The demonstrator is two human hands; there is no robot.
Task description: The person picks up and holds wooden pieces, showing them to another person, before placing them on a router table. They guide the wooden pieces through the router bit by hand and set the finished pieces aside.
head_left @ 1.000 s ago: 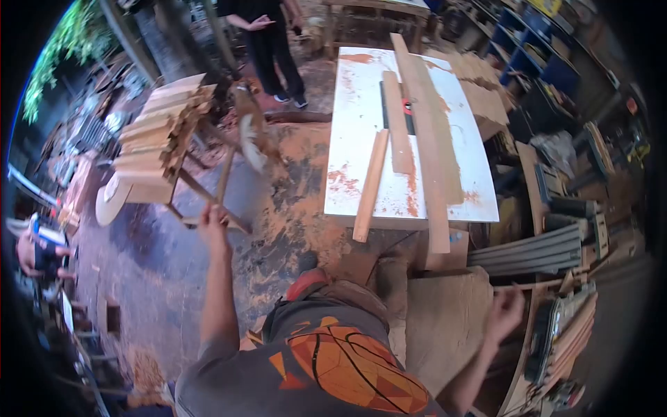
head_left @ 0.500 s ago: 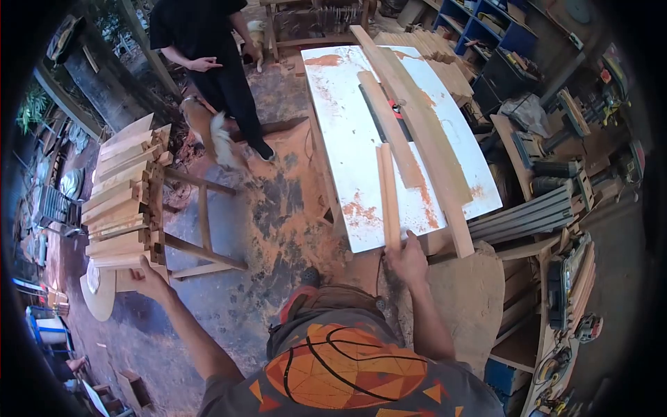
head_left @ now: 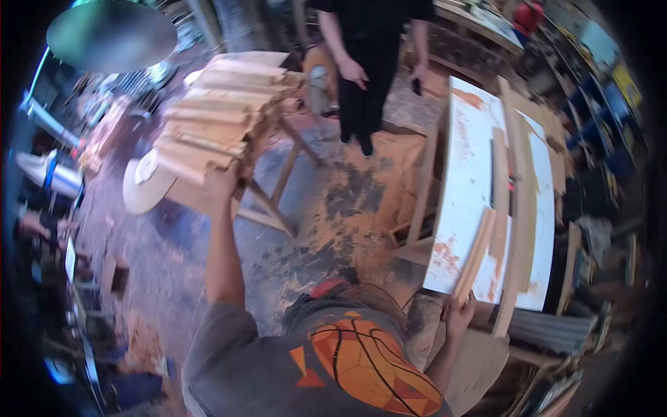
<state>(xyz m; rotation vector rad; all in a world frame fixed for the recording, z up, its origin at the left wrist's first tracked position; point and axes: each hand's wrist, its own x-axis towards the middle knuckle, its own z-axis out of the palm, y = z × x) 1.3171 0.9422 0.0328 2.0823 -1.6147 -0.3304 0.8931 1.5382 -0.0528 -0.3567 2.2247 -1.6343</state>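
My left hand point(head_left: 221, 182) is at the near end of a stack of wooden boards point(head_left: 208, 118), its fingers closed around the end of a board there; motion blur softens the detail. My right hand point(head_left: 458, 314) grips the near end of a narrow wooden strip point(head_left: 476, 256), which lies at a slant on the white table top point(head_left: 455, 201). Beside that strip, a shorter board point(head_left: 498, 187) and a long plank point(head_left: 515, 229) run lengthwise along the table. A small red part point(head_left: 513, 178) shows between them.
A person in black point(head_left: 368, 62) stands beyond the gap between stack and table, a dog point(head_left: 318, 83) next to them. A wooden stand point(head_left: 281, 163) holds the stack. Sawdust point(head_left: 389, 174) covers the floor. Grey lengths point(head_left: 556, 332) lie right of the table.
My view has turned left, so stack and table appear further right. My left hand has moved onto the stack's end and closed there. My right hand keeps hold of the strip, now more slanted.
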